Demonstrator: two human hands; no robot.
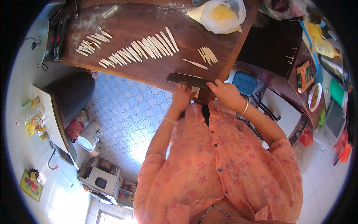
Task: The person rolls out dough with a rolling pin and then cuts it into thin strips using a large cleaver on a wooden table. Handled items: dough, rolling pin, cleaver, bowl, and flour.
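In my right hand (227, 94) is a broad, dark kitchen knife (188, 80), its blade reaching left across the near edge of the wooden table. A pale flat piece of dough (195, 91) shows below the blade, with a thin strip of it visible beyond. My left hand (181, 96) holds this dough, fingertips close against the blade and thumb beside the dough. Just past the knife lies a single dough strip (195, 64). A small group of cut strips (207, 55) is next to it. Farther left runs a long row of dough strips (139, 50).
Another short row of strips (93, 41) lies on the floured wooden table (134, 16). At its far right stands a plastic bag (222, 15) of yellowish flour or meal. A blue stool seat (244, 83) is beside the table's right edge. A side counter holds a dish of food (315, 97).
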